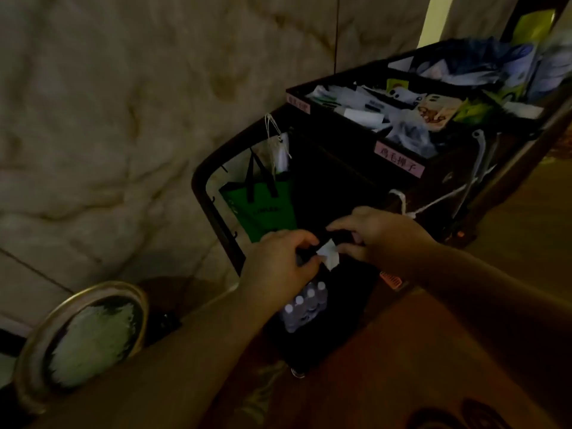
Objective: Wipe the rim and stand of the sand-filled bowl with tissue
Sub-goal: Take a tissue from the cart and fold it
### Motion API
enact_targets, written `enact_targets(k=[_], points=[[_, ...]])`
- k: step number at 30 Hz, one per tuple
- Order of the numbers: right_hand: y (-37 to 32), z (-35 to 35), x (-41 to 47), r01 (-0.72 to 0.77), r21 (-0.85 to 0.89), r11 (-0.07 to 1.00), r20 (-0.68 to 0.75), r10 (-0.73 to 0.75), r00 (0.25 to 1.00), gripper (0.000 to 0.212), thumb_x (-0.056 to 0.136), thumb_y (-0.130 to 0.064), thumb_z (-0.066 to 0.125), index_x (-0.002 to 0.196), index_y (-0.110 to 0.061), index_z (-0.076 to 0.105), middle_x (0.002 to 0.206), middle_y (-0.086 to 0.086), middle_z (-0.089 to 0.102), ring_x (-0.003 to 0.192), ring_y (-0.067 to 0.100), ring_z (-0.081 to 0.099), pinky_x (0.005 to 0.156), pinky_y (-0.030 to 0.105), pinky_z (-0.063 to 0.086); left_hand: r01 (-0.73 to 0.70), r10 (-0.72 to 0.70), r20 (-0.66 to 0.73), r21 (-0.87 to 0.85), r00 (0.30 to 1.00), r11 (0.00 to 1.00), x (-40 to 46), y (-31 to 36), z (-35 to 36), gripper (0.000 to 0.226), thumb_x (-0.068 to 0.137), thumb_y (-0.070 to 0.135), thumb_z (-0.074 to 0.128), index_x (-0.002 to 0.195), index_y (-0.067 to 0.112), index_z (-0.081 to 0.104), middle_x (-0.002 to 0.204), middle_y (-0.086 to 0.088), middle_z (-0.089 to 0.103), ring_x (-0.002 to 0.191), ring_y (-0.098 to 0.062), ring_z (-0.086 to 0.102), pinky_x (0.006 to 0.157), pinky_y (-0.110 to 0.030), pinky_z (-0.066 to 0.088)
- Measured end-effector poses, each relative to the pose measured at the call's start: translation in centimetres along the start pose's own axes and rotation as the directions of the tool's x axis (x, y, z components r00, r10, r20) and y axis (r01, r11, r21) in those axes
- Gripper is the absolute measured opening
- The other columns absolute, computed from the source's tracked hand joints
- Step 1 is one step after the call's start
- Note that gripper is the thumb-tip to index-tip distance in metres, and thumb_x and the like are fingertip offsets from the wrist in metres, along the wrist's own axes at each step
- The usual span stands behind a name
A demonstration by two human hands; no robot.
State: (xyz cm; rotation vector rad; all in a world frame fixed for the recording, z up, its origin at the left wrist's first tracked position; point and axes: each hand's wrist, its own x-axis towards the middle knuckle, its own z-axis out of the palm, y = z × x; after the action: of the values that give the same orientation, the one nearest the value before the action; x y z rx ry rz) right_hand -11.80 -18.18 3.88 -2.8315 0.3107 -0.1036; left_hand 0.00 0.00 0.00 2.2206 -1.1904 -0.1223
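The sand-filled bowl (89,339) has a wide metal rim and pale sand inside; it sits at the lower left, and its stand is hidden. My left hand (278,261) and my right hand (377,236) meet over the dark front of a service cart. Both pinch a small white tissue (328,254) between their fingertips. The tissue is far to the right of the bowl, apart from it.
The dark cart (439,168) holds several cluttered items in its labelled top trays. A green bag (260,205) hangs on its left frame. A pack of water bottles (306,308) stands below my hands. A marble wall fills the left; patterned carpet lies on the right.
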Motion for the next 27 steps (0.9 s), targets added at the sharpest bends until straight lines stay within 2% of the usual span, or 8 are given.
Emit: enact_targets(k=[4,8,14,17,19,22,25,27], points=[[0.0,0.9,0.7,-0.044,0.003,0.999,-0.057,0.044,0.997,0.04,0.088,-0.046,0.068,0.124,-0.03,0.068,0.101,-0.008,0.053,0.094,0.016,0.063,0.083,0.037,0.054,0.049,-0.048,0.017,-0.043,0.999,0.998,1.0,0.1,0.8,0.04,0.093,0.053,0.062,0.126,0.033,0.071,0.12,0.01,0.077,0.108,-0.009,0.07,0.092,-0.031,0.056],[0.4,1.7,1.7,-0.047,-0.035,0.998,-0.119,0.043,0.992,0.031,0.085,-0.051,0.07,0.108,-0.03,0.075,0.103,-0.002,0.065,0.089,0.018,0.066,0.073,0.032,0.052,0.076,-0.075,0.1,0.001,0.992,0.997,1.7,-0.3,1.8,0.039,0.097,0.054,0.051,0.124,0.035,0.071,0.109,0.004,0.08,0.098,-0.014,0.073,0.084,-0.038,0.059],[0.6,1.5,3.1,-0.063,0.077,0.995,-0.046,0.066,0.997,0.001,0.084,-0.04,0.073,0.085,-0.039,0.073,0.072,-0.023,0.056,0.073,0.001,0.059,0.055,0.015,0.034,0.111,-0.099,0.103,-0.119,0.99,0.987,2.2,-1.2,2.5,0.024,0.097,0.05,0.06,0.109,0.035,0.074,0.096,0.008,0.079,0.083,-0.006,0.071,0.073,-0.033,0.06],[0.5,1.5,3.1,-0.067,0.142,0.988,-0.079,0.079,0.994,0.004,0.083,-0.032,0.077,0.082,-0.035,0.073,0.06,-0.023,0.051,0.058,-0.005,0.056,0.051,0.015,0.032,0.128,-0.112,0.085,-0.218,0.99,0.968,2.4,-1.5,2.6,0.011,0.095,0.042,0.068,0.099,0.034,0.074,0.095,0.014,0.077,0.085,-0.001,0.069,0.074,-0.024,0.056],[0.2,1.5,2.9,-0.057,0.178,0.982,-0.101,0.076,0.992,0.006,0.083,-0.029,0.077,0.081,-0.033,0.073,0.055,-0.021,0.05,0.063,-0.014,0.056,0.051,0.014,0.032,0.127,-0.112,0.072,-0.265,0.991,0.956,2.4,-1.5,2.3,0.006,0.095,0.035,0.069,0.097,0.033,0.075,0.092,0.013,0.076,0.084,0.0,0.068,0.07,-0.016,0.052],[-0.3,1.5,2.7,-0.083,0.272,0.959,-0.115,0.118,0.986,0.011,0.081,-0.033,0.077,0.077,-0.039,0.069,0.059,-0.018,0.059,0.07,-0.015,0.057,0.054,0.016,0.039,0.144,-0.145,0.023,-0.35,0.989,0.926,2.0,-1.2,1.4,0.006,0.093,0.031,0.07,0.094,0.034,0.075,0.082,0.011,0.075,0.075,0.001,0.067,0.059,-0.009,0.045],[-1.2,1.7,2.7,-0.096,0.341,0.935,-0.142,0.152,0.978,0.014,0.078,-0.044,0.074,0.077,-0.054,0.064,0.077,-0.027,0.067,0.077,-0.016,0.059,0.057,0.016,0.044,0.153,-0.179,-0.014,-0.456,0.984,0.876,1.0,-1.2,0.1,0.004,0.094,0.033,0.07,0.094,0.034,0.074,0.079,0.006,0.074,0.066,-0.002,0.065,0.057,-0.023,0.051],[-2.3,1.9,2.8,-0.049,0.386,0.921,-0.168,0.123,0.978,0.014,0.078,-0.046,0.073,0.077,-0.057,0.063,0.085,-0.035,0.067,0.076,-0.016,0.062,0.055,0.008,0.043,0.136,-0.179,-0.03,-0.533,0.983,0.835,0.0,-1.5,-1.1,0.005,0.095,0.031,0.07,0.095,0.031,0.075,0.077,0.0,0.072,0.064,-0.005,0.065,0.056,-0.028,0.052]])
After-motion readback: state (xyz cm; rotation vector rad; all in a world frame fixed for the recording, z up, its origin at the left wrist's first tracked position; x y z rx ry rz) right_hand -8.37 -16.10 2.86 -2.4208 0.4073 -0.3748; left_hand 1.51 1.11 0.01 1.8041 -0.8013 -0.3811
